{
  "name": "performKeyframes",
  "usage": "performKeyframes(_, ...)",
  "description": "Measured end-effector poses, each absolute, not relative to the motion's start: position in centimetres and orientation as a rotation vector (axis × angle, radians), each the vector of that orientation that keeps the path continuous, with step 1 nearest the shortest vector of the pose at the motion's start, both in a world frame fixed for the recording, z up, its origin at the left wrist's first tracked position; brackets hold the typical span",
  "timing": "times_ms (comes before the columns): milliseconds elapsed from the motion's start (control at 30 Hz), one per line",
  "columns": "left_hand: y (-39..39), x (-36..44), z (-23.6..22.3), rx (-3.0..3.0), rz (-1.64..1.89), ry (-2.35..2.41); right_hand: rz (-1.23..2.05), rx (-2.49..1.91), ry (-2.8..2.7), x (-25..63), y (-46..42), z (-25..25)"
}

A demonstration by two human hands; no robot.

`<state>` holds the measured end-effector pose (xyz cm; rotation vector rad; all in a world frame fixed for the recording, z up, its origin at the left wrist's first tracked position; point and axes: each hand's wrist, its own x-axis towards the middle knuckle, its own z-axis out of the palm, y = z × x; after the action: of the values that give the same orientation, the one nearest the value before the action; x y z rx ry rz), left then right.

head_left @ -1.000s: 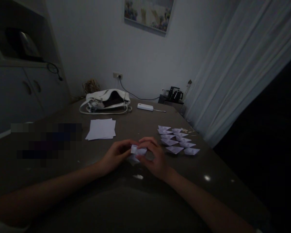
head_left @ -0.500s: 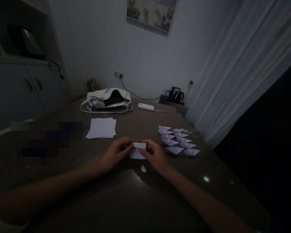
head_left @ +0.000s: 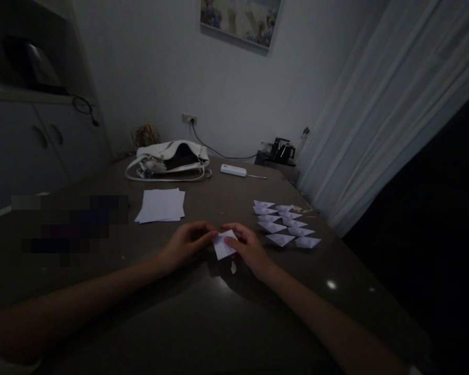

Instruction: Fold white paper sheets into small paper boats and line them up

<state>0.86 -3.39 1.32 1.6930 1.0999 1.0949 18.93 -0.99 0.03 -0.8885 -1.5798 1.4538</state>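
Observation:
A small folded piece of white paper (head_left: 223,248) is held just above the dark table, tilted. My right hand (head_left: 247,247) pinches its right side, thumb on top and fingers behind. At its upper left corner, my left hand (head_left: 191,240) grips with thumb and forefinger. To the right stand several white folded paper boats (head_left: 280,239) in two rows. A stack of white paper sheets (head_left: 162,205) lies beyond my left hand.
Toward the back of the table (head_left: 148,323) lie a white handbag (head_left: 172,160) and a white power bank (head_left: 233,170) with a short cable. A black coffee maker (head_left: 283,150) stands past the far right corner. A white curtain (head_left: 347,104) hangs on the right.
The folded paper has turned from square-on to a tilted position between my hands. My left thumb and fingers have shifted to its upper left corner.

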Motion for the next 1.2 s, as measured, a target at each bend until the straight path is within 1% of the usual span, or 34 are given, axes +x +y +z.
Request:
performKeyframes(100, -3.5, 0.8, 1.2, 1.709, 1.106, 1.081, 1.447, -0.897, -1.637, 18.9, -0.9, 0.0)
performKeyframes(233, -3.7, 0.7, 1.3, 1.788, 1.037, 1.043, 1.366, -0.904, -1.72, 18.8, -0.8, -0.1)
performKeyframes(433, -4.0, 0.8, 1.4, 1.818, 1.053, 0.985, 1.261, -0.902, -1.705, 18.8, -0.7, -0.2)
performKeyframes(667, -3.5, 0.6, 1.2, 1.851, 1.173, 1.136, 1.214, -0.771, -1.782, 18.7, -1.1, -0.3)
performKeyframes(800, -3.4, 0.6, 1.1, 1.859, 1.267, 1.019, 1.059, -0.766, -1.928, 18.7, -1.8, 0.0)
performKeyframes(867, -3.5, 0.6, 1.1, 1.866, 1.257, 0.949, 1.012, -0.773, -1.997, 18.7, -2.0, 0.2)
performKeyframes(1000, -3.7, 0.7, 1.0, 1.89, 1.193, 0.895, 0.956, -0.76, -2.068, 18.8, -2.2, 0.4)
performKeyframes(1200, -3.9, 0.9, 1.2, 1.909, 1.2, 0.854, 0.935, -0.724, -2.072, 18.6, -2.3, 0.4)
